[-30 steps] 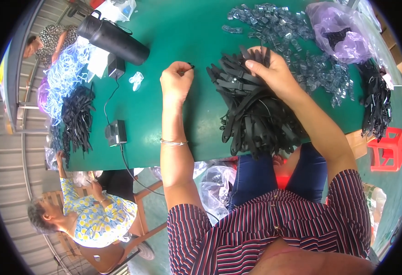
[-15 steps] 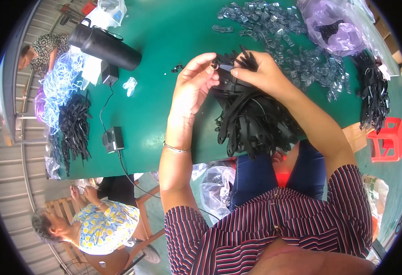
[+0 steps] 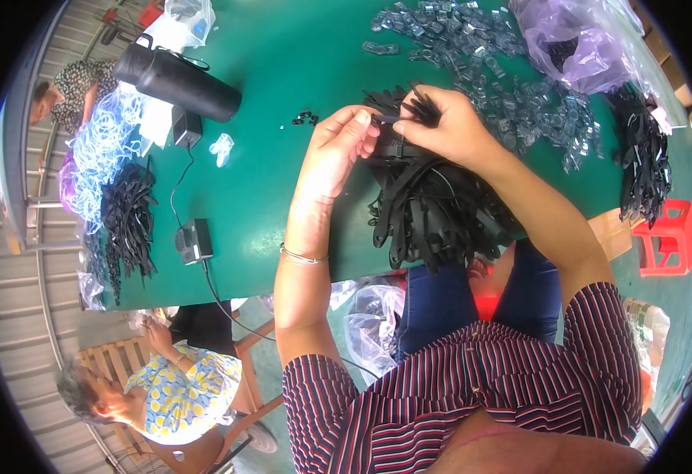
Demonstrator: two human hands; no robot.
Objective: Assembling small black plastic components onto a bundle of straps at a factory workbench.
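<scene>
A thick bundle of black straps (image 3: 433,209) lies at the table's near edge, its looped ends hanging toward my lap. My right hand (image 3: 453,130) is closed around a bunch of strap ends, with the thumb pressing on one strap. Just left of it, my left hand (image 3: 336,150) pinches the tip of that dark strap between thumb and fingers. The exact shape of the pinched end is hidden by the fingertips. Several small black pieces (image 3: 305,118) lie on the green table (image 3: 283,182) beyond my left hand.
Clear plastic buckles (image 3: 480,47) are heaped at the far right, by a purple bag (image 3: 575,47). More black straps (image 3: 642,158) hang over the right edge. Leftward are a black tumbler (image 3: 180,83), a corded black box (image 3: 194,241) and light-blue cords (image 3: 105,158). A seated person (image 3: 180,387) works nearby.
My left hand has dipped slightly and its fingertips have closed on the strap end. The small loop seen there earlier no longer shows. More small black pieces lie beyond the hand.
</scene>
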